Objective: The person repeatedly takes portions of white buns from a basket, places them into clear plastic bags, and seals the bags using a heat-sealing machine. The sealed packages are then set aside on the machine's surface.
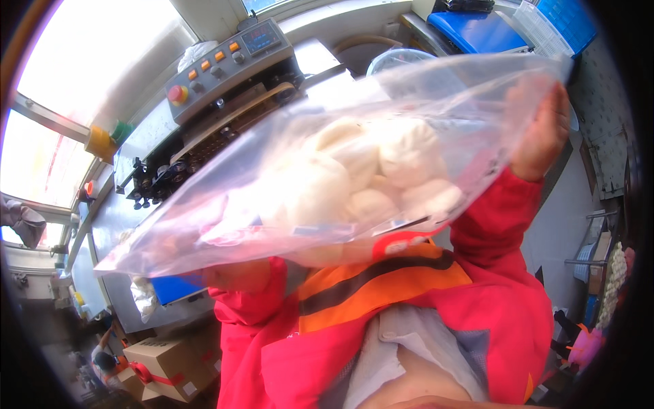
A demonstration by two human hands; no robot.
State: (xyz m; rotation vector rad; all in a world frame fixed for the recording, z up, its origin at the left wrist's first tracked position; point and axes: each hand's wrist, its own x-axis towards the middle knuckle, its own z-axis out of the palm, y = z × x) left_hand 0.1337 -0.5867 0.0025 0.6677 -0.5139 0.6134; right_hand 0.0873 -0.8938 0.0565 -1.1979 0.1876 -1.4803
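A large clear plastic bag [214,168] is stretched wide in front of me, tilted up to the right. Several pale, rounded buns [322,184] lie bunched in its middle; some show pleated tops. The bag bears printing along its lower side. My right hand [544,130] holds its raised right end, with part of the fingers behind the plastic. Below the bag's left part, my left hand [237,276] supports it; its fingers are blurred and mostly behind the film. Just beyond the bag stands a band sealer [230,66] with knobs, orange switches and a red button.
A blue-topped bench scale [475,30] and a blue plastic basket [569,25] stand at the upper right. A translucent tub [398,59] is behind the bag. At the lower left are a cardboard box [163,360] with red tape and another person [104,363].
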